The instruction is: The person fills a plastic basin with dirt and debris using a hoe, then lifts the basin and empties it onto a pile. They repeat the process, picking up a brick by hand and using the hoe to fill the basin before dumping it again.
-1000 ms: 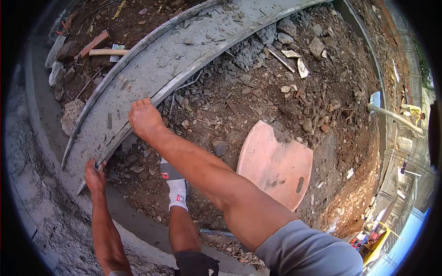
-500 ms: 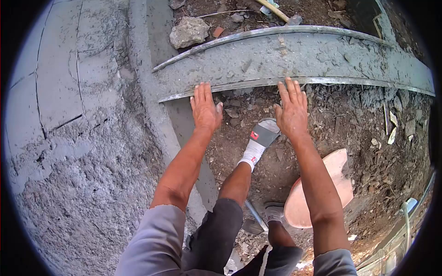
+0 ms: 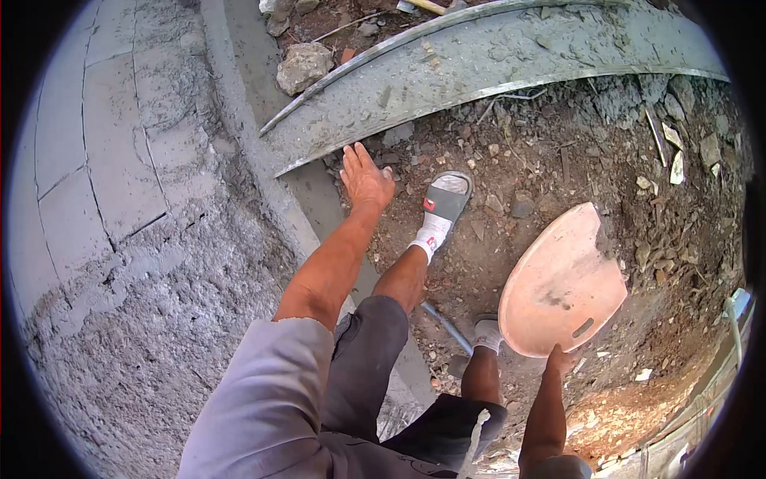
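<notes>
Hands first: the left hand (image 3: 365, 177) is stretched out with fingers flat and together, gripping nothing, its fingertips right at the lower edge of the concrete-covered curved form (image 3: 479, 72), near that form's pointed end. Can't tell for sure if the fingertips actually touch the metal lip or sit just short of it. The right hand (image 3: 560, 361) is down low, at the bottom rim of the pink board (image 3: 558, 283), just below its slot handle. Looks like the fingers are on that rim, but how tightly they're closed around it is hidden, so I can't tell.

The board lies tilted on the rubble, well off to the right of the left hand and just above the right one. Between the two hands are the person's legs, with a grey sandal over a white sock (image 3: 443, 209) planted just right of the left hand, and a grey pipe (image 3: 447, 327) lying on the dirt by the other foot.

Room-wise: left of the left hand runs a smooth concrete curb (image 3: 263, 176), then rough wet concrete (image 3: 128, 319) spreading further out. Beyond the form's far edge sits a chunky rock (image 3: 303, 65). Ground between the form and the board is loose dirt with stones and broken tile bits (image 3: 678, 160), open but uneven.
</notes>
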